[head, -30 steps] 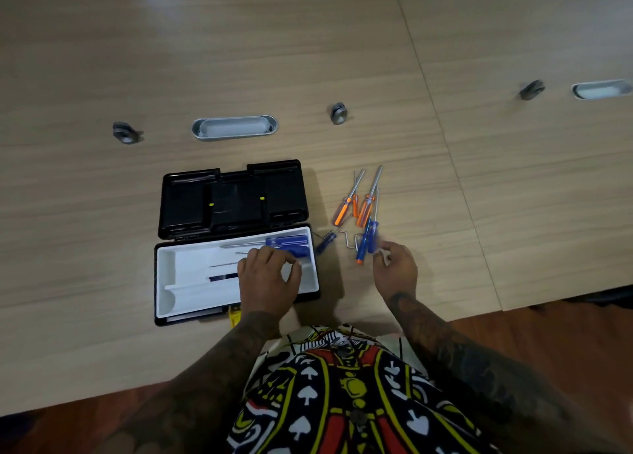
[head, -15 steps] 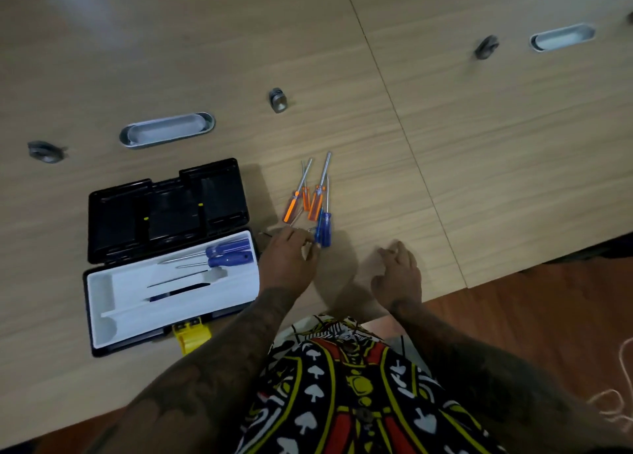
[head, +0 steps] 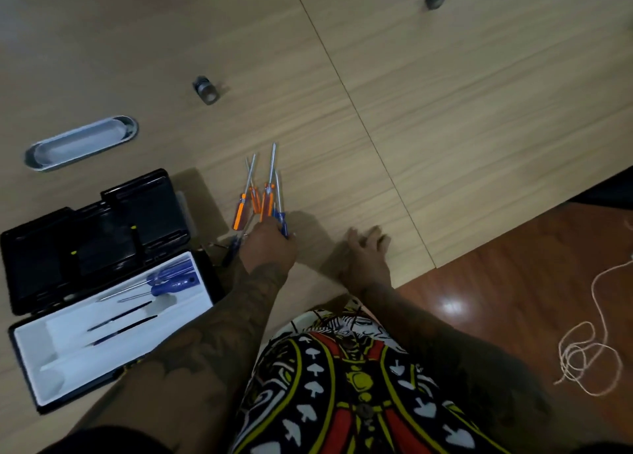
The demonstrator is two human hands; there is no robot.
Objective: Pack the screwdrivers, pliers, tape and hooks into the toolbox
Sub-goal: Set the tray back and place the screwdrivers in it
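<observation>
The fingers of the left hand curl down over the near ends of the loose screwdrivers; whether they pinch a handle cannot be told, since the hand hides its own fingertips. The right hand lies flat on the bench, fingers relaxed and holding nothing. Risk: the handles lie touching and overlapped, so lifting one is likely to drag or roll its neighbours. The toolbox sits open just left of the pile, with several screwdrivers already in its white tray. A low carry could catch the raised black rim. The bench edge runs close behind both wrists; open bench lies beyond the pile and to the right.
</observation>
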